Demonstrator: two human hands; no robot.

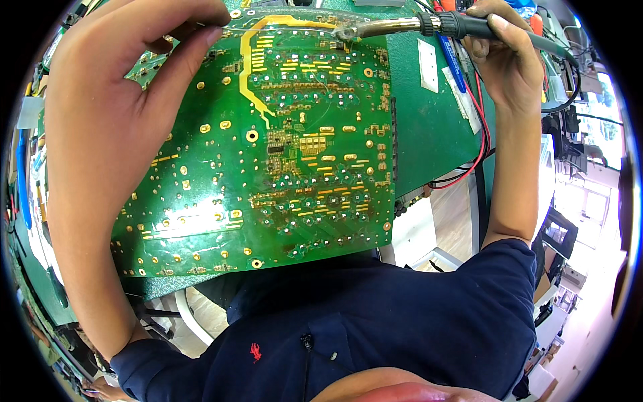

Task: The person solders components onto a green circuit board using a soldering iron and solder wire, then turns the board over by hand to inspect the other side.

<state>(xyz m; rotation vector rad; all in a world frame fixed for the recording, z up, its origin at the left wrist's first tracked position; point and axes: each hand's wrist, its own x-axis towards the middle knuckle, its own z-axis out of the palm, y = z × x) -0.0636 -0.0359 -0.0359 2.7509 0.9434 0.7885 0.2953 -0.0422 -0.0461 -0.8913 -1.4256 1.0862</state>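
A large green circuit board [315, 214] with gold pads and a yellow track lies across the middle of the view. My left hand [134, 87] is at its upper left, thumb and index finger pinched on a thin silvery wire [268, 29] that runs toward the top centre. My right hand [502, 60] grips a soldering iron [462, 27] with a black handle and metal barrel. The iron's tip meets or nearly meets the wire's end just over the board's upper part; whether they touch the board I cannot tell.
The green mat [422, 134] holds white strips [429, 63], a blue tool [452, 63] and red and black cables [479, 120] at the right. Tools crowd the far left. A dark-sleeved torso fills the bottom. Another person's hand [104, 388] shows at the lower left edge.
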